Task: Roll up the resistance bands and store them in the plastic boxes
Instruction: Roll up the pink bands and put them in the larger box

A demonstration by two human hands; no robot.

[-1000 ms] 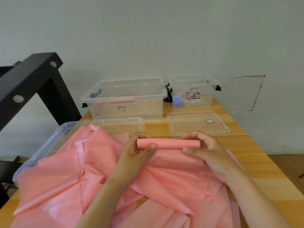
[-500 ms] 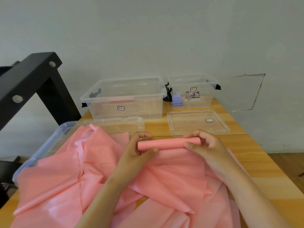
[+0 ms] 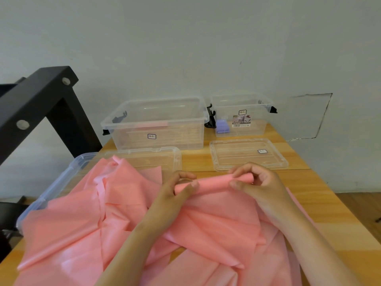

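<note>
Pink roll (image 3: 212,182) was pinched at each end by the left hand (image 3: 177,189) and right hand (image 3: 255,182) over a loose band pile (image 3: 82,219), so I'd guess most rolling was left, with just one pink roll in the big box (image 3: 156,122) and something purple in the small box (image 3: 241,114).

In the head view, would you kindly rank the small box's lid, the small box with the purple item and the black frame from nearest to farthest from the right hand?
From the right hand:
1. Small box's lid, just beyond it.
2. Small box, behind the lid by the wall.
3. Black frame, far left.
</note>
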